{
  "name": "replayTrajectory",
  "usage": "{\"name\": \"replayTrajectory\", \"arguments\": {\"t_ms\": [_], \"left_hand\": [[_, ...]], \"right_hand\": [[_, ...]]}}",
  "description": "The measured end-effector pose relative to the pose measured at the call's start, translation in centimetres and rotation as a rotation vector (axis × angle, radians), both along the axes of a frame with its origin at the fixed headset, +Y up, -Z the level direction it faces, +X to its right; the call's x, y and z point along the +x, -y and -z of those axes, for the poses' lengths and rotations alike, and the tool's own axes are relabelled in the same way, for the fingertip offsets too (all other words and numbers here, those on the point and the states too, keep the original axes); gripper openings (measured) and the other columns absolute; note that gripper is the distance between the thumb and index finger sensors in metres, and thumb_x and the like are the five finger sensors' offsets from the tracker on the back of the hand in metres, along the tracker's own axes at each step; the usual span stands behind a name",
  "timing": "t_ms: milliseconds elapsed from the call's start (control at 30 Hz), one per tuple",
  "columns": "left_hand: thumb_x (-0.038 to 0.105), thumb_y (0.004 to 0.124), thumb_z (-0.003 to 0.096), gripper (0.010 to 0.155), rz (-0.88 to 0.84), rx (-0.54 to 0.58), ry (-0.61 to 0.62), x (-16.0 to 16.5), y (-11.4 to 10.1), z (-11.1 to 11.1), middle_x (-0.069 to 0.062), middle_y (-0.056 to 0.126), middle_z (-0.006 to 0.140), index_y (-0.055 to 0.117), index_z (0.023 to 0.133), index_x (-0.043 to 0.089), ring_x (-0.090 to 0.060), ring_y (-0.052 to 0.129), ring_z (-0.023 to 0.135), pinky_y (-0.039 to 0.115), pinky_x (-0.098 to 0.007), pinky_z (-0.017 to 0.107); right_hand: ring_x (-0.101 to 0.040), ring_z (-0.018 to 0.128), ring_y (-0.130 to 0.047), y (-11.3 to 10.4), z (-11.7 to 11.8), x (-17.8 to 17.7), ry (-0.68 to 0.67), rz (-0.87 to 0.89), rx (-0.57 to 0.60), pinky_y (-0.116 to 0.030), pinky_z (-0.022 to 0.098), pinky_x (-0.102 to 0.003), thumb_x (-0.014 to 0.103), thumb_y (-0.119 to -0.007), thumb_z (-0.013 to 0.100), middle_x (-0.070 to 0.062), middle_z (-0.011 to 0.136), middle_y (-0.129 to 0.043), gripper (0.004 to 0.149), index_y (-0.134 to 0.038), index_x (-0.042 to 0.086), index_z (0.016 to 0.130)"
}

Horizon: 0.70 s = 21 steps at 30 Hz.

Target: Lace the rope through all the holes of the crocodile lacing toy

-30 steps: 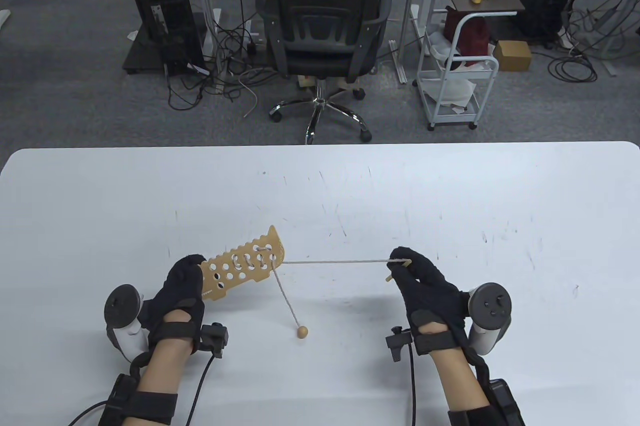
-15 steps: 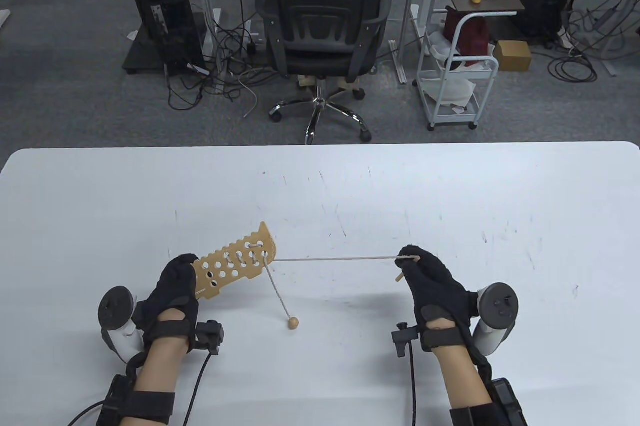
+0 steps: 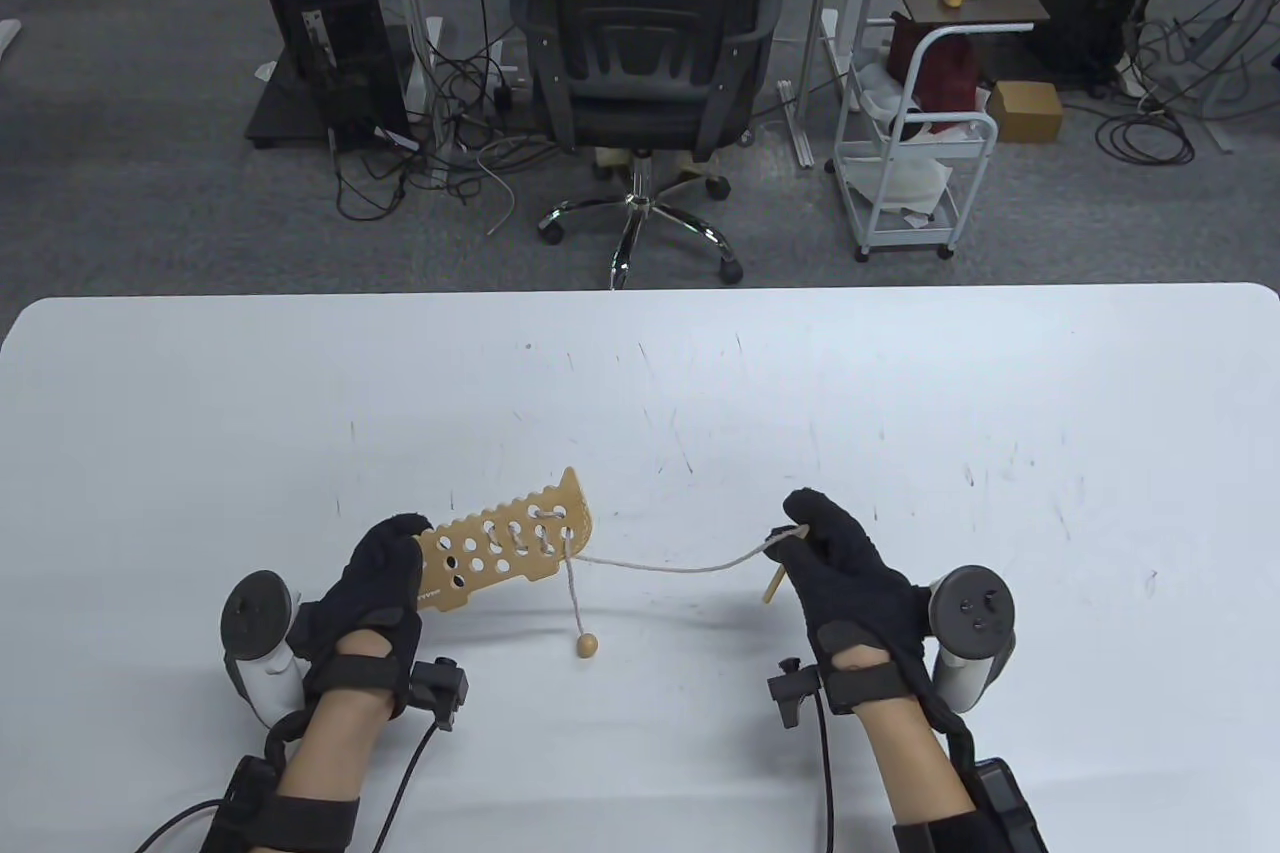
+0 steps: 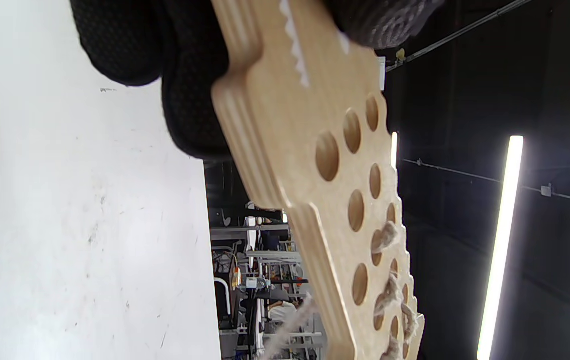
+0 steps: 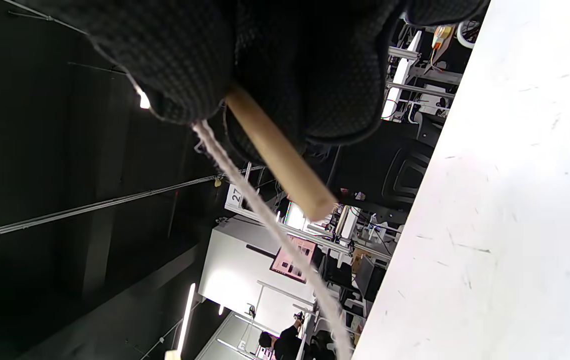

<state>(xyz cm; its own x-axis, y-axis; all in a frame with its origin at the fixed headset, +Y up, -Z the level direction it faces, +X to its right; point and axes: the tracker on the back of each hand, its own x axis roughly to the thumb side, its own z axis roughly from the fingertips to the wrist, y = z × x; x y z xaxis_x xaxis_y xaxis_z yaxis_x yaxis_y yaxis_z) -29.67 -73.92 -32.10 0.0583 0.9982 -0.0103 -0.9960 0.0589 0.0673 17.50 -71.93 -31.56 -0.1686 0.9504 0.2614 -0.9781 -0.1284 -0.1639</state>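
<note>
Evidently the lacing was partway done: the left hand gripped the crocodile lacing toy by its near-left end, fingers curled round the wood, holding it tilted above the table. In the left wrist view those gloved fingers wrapped the narrow end of the board, and fuzzy rope showed in several holes toward the far end, while the holes nearer the hand stood bare. So only the holes at the crocodile's right end carried lacing, and a good many were left to fill.

From the toy's right end one strand hung down to a wooden bead, which lay on or just above the tabletop near the board; I could not tell which. Another length of rope ran slack, sagging in a shallow curve, across to the right hand.

That hand pinched the wooden needle together with the rope where it joined, fingers closed tight around both. The right wrist view showed the needle jutting from between the gloved fingertips, tip free, the rope trailing away beside it.

The next move, as I judged it, called for bringing the needle's tip to the next bare hole and lining it up squarely, with the board steadied and turned so the hole faced the needle.
</note>
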Motion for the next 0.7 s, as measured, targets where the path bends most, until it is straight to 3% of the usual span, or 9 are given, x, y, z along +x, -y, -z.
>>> {"name": "replayTrajectory", "arguments": {"t_ms": [133,267,500,700], "left_hand": [[0.041,0.07,0.0433,0.051,0.011,0.011,0.046,0.8,-0.2,-0.1,-0.001,0.091,0.073,0.071,0.092,0.026,-0.02,0.102,0.052,0.077,-0.047,0.061],[0.042,0.07,0.0434,0.051,0.021,0.017,0.09,1.5,-0.3,-0.2,-0.001,0.091,0.073,0.071,0.092,0.026,-0.02,0.102,0.052,0.076,-0.047,0.061],[0.041,0.07,0.0433,0.051,0.032,0.035,0.16,2.8,-0.5,-0.5,-0.001,0.091,0.073,0.071,0.092,0.025,-0.021,0.102,0.052,0.077,-0.048,0.061],[0.042,0.07,0.0433,0.051,0.04,0.046,0.22,3.9,-0.7,-0.8,-0.001,0.091,0.073,0.071,0.092,0.026,-0.02,0.102,0.052,0.077,-0.047,0.061]], "right_hand": [[-0.036,0.07,-0.092,0.2,0.0,-0.4,-0.015,-0.008,-0.003,-0.051,0.063,-0.065,0.031,-0.088,0.045,-0.004,0.071,-0.102,0.038,-0.087,0.026,0.083],[-0.039,0.075,-0.084,0.3,-0.1,-0.9,-0.029,-0.062,-0.013,-0.047,0.064,-0.066,0.032,-0.09,0.043,-0.009,0.08,-0.093,0.036,-0.091,0.027,0.079],[-0.033,0.062,-0.091,0.3,-0.2,-1.4,-0.033,-0.097,-0.009,-0.05,0.063,-0.066,0.032,-0.092,0.042,-0.004,0.066,-0.098,0.037,-0.092,0.026,0.078],[-0.034,0.064,-0.093,0.7,-0.2,-2.2,-0.068,-0.113,-0.037,-0.051,0.063,-0.066,0.029,-0.091,0.042,-0.005,0.068,-0.1,0.038,-0.09,0.023,0.08]]}}
